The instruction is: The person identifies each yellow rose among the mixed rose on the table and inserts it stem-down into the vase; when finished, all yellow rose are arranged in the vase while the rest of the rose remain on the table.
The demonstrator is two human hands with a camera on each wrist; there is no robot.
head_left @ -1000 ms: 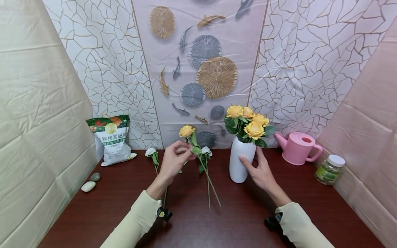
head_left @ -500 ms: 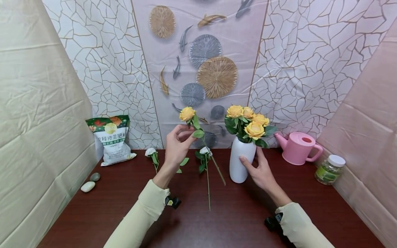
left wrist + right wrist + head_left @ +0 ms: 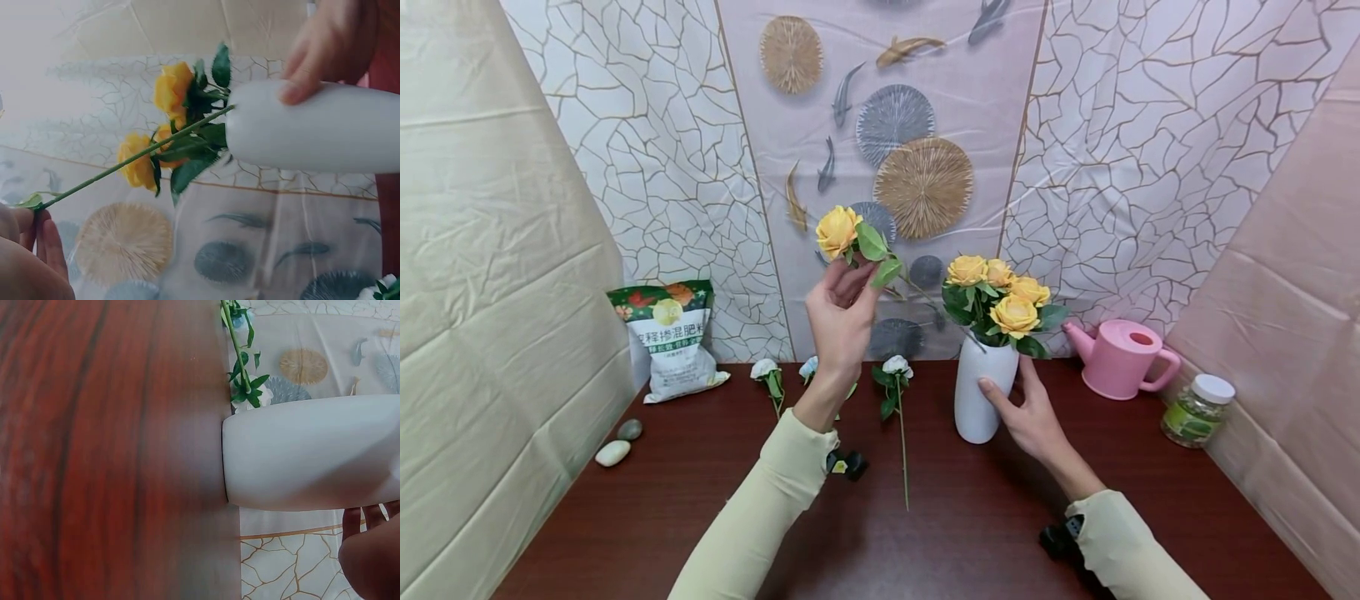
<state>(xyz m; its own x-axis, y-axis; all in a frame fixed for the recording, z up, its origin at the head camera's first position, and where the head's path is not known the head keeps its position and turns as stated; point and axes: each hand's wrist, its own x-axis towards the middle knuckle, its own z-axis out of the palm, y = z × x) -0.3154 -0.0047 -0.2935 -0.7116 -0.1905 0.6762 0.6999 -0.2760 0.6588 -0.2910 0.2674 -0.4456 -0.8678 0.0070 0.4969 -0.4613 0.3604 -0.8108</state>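
My left hand (image 3: 842,321) pinches the stem of a yellow rose (image 3: 838,232) just below its bloom, raised above the table. The stem slants down to the right. In the left wrist view its lower end meets the rim of the white vase (image 3: 312,128); whether it is inside cannot be told. Several yellow roses (image 3: 1015,315) with dark green leaves fill the vase's mouth. My right hand (image 3: 1036,421) grips the upright vase from the right, thumb on the front and fingers partly hidden behind. The right wrist view shows the vase base (image 3: 250,462) standing on the table.
White roses (image 3: 897,367) lie on the dark red table (image 3: 940,533), one partly behind my left wrist. A fertilizer bag (image 3: 673,342) and two stones (image 3: 613,452) are at the left. A pink watering can (image 3: 1122,360) and a lidded jar (image 3: 1198,412) stand at the right.
My left hand has lifted the yellow rose off the table and tilted it, bringing its stem end to the vase's mouth. My right hand and the vase have stayed put.
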